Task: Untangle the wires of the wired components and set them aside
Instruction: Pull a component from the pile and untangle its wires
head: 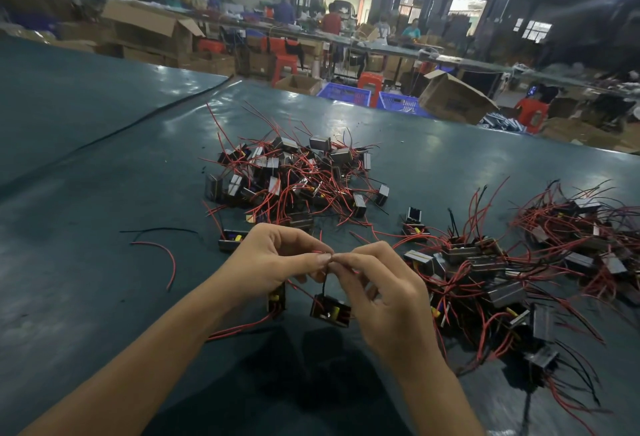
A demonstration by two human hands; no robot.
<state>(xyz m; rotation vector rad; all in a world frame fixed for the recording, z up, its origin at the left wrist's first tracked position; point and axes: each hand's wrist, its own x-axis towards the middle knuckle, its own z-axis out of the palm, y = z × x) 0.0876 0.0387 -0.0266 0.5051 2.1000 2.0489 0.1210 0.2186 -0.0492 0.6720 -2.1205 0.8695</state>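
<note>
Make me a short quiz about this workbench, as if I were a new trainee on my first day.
1. True or false: the left hand and the right hand both pinch thin wires where their fingertips meet.
2. Pick one: the loose red wire on the table lies A) left of the hands, B) in a blue crate, C) on top of the far pile.
3. Fill the gap: the wire running from the fingertips down to the component is ____.
Key: 1 true; 2 A; 3 black.
</note>
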